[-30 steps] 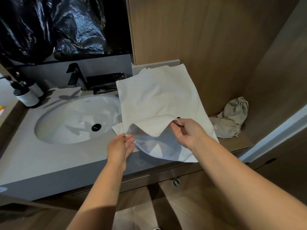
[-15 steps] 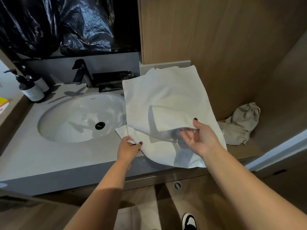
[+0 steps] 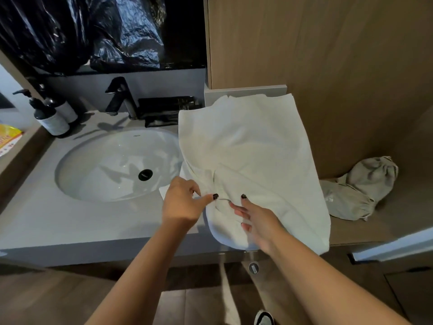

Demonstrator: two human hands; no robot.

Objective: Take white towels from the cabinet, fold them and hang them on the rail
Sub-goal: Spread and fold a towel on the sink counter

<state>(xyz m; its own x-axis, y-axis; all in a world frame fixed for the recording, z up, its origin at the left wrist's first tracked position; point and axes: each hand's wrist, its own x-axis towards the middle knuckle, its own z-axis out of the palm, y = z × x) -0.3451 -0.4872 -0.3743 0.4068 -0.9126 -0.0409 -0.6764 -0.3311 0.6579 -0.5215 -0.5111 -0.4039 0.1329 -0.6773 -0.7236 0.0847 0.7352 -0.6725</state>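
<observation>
A white towel (image 3: 246, 146) lies spread on the grey counter (image 3: 70, 221) to the right of the sink, its near edge hanging over the counter's front. My left hand (image 3: 182, 202) pinches the towel's near left edge between thumb and fingers. My right hand (image 3: 255, 219) holds the near part of the towel from below, thumb on top and fingers under the cloth. The two hands are close together, almost touching. No rail or cabinet interior is visible.
A white oval sink (image 3: 117, 165) with a black drain and black tap (image 3: 119, 97) sits left of the towel. Two pump bottles (image 3: 51, 116) stand at the back left. A crumpled beige cloth bag (image 3: 360, 188) lies to the right by the wooden wall.
My left hand moved right along the near edge toward my right hand. The raised towel corner in my right hand came down and the near part now lies folded over.
</observation>
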